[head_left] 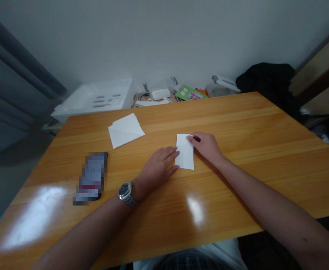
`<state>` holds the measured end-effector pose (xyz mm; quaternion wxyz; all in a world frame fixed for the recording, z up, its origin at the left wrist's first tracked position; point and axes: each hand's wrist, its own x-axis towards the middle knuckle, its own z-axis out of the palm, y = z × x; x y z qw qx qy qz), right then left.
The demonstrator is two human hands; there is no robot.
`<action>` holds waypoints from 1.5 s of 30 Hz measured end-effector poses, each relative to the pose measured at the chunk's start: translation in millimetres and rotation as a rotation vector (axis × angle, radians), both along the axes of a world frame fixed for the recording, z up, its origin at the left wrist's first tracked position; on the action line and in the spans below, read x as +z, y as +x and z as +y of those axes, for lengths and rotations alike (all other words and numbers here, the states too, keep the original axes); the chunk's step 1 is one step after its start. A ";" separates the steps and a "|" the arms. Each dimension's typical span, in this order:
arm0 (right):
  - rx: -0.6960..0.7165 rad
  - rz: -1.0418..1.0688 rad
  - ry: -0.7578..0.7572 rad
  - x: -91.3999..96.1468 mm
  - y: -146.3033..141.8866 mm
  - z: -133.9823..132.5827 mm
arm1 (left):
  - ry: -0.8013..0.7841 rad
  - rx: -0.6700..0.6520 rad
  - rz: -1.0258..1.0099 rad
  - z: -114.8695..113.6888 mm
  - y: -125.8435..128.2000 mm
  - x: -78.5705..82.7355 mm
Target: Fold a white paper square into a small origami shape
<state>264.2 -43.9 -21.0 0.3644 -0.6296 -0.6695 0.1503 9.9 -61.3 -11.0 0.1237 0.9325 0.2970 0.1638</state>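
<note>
Folded white paper (185, 151), one, table (251, 127) centre. Left hand (159, 167) lies flat, fingertips on its 9 o'clock edge; right hand (206, 146) pinches its 1 o'clock corner. Second folded sheet (125, 129) at 10 o'clock. One phone (92, 177), blurred. One wristwatch (126, 193). No legible writing.

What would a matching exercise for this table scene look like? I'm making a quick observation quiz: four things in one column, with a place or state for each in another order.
Things:
1. small folded paper
2. larger folded sheet
3. phone
4. wristwatch

Places or states:
A. on the left wrist
B. lying untouched, far side of the table
C. between the left hand and right hand, touched by both
D. flat on the table, left of the left forearm

Pairs: 1-C, 2-B, 3-D, 4-A
</note>
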 end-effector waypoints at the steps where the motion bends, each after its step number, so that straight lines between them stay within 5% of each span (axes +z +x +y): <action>1: 0.008 -0.029 -0.001 0.1 0.5 0.5 | -0.001 0.004 0.031 -0.1 -0.1 -1.1; 8: 0.042 -0.286 0.225 12.4 6.9 1.1 | 0.004 0.028 0.087 -1.6 0.4 -1.8; 12: 0.505 -0.353 0.177 13.3 6.6 -1.0 | 0.023 0.016 0.087 -1.2 1.7 -2.4; 16: 0.657 -0.347 0.063 3.6 5.4 -1.5 | 0.065 -0.005 0.098 -1.8 3.0 -1.4; 31: 0.634 -0.494 0.002 2.7 7.6 -3.0 | 0.028 -0.125 0.048 5.9 -9.7 0.1; 45: 0.384 -0.597 -0.071 -4.3 -2.1 5.7 | 0.028 -0.186 0.061 9.5 -12.0 1.2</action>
